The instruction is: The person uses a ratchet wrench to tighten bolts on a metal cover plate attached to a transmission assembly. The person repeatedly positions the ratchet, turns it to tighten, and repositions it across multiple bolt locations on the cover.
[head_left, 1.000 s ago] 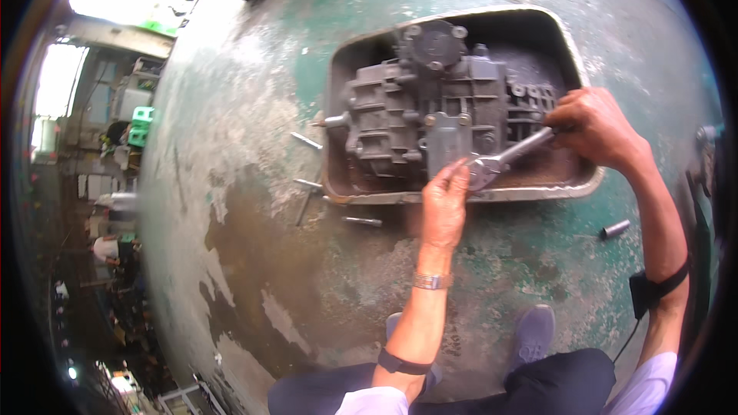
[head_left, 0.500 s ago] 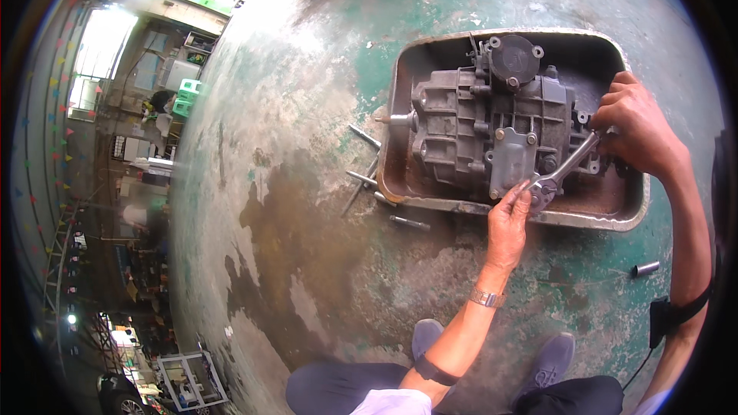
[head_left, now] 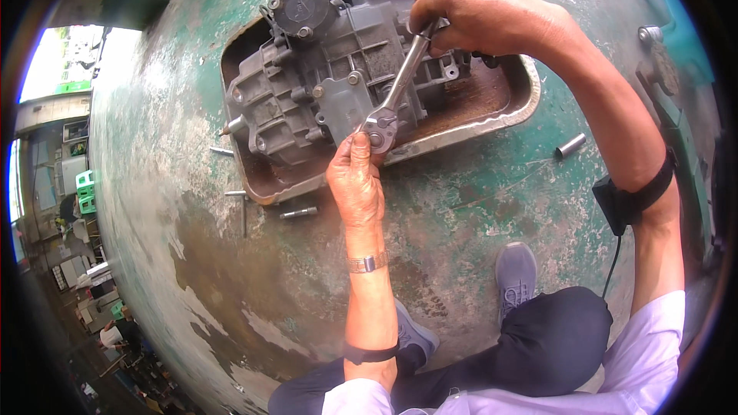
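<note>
My left hand (head_left: 357,180) is closed around the round head of a ratchet wrench (head_left: 404,77), thumb on top. My right hand (head_left: 480,9) grips the far end of its handle, which slants up and to the right. The ratchet head sits at the near side of a grey metal gearbox (head_left: 288,100), beside a bolted cover plate (head_left: 339,107). What the ratchet engages is hidden below its head and my left fingers. The gearbox lies in a rusty metal tray (head_left: 469,132), with its shaft (head_left: 237,127) pointing left across the rim.
A short metal cylinder (head_left: 570,146) lies on the floor right of the tray. A metal rod piece (head_left: 298,213) and other thin tools (head_left: 222,151) lie near its left corner. My shoe (head_left: 516,277) is close by. A teal object (head_left: 676,23) stands at upper right.
The view has turned and shifted, so the tray and gearbox now appear farther left, higher and tilted. Both hands stay on the ratchet wrench.
</note>
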Action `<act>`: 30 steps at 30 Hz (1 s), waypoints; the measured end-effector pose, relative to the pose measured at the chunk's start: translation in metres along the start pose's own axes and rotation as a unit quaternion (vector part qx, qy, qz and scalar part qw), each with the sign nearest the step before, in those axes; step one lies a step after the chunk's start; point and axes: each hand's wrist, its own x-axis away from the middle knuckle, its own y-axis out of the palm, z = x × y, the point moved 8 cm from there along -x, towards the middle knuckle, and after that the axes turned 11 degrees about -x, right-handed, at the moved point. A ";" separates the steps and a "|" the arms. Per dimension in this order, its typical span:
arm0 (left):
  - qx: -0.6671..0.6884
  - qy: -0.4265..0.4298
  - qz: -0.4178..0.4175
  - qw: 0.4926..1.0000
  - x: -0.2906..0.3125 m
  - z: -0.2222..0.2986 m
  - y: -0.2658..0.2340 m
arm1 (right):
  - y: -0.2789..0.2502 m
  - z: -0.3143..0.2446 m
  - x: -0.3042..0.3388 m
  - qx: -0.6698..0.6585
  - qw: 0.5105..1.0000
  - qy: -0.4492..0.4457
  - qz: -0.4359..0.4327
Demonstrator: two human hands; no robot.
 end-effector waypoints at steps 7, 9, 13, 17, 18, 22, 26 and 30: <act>-0.052 -0.033 -0.036 0.997 -0.008 0.008 0.000 | 0.042 0.037 0.069 -0.059 0.989 0.119 -0.061; -0.097 -0.049 -0.049 0.993 -0.010 0.010 -0.001 | 0.077 0.030 0.109 -0.167 0.964 0.187 -0.090; -0.148 -0.062 -0.068 0.985 -0.010 0.013 -0.006 | 0.123 -0.004 0.152 -0.259 0.950 0.175 0.019; -0.143 -0.057 -0.079 0.985 -0.010 0.013 -0.008 | 0.123 -0.009 0.156 -0.272 0.944 0.172 0.065; -0.129 -0.062 -0.080 0.987 -0.010 0.012 -0.009 | 0.119 -0.007 0.153 -0.269 0.945 0.179 0.042; -0.116 -0.060 -0.095 0.987 -0.012 0.012 -0.007 | 0.085 0.008 0.134 -0.249 0.950 0.186 -0.011; -0.115 -0.046 -0.105 0.987 -0.009 0.014 -0.002 | 0.064 0.018 0.105 -0.178 0.960 0.188 -0.106; -0.146 -0.051 -0.095 0.983 -0.009 0.017 -0.001 | 0.039 0.024 0.072 -0.175 0.964 0.160 -0.123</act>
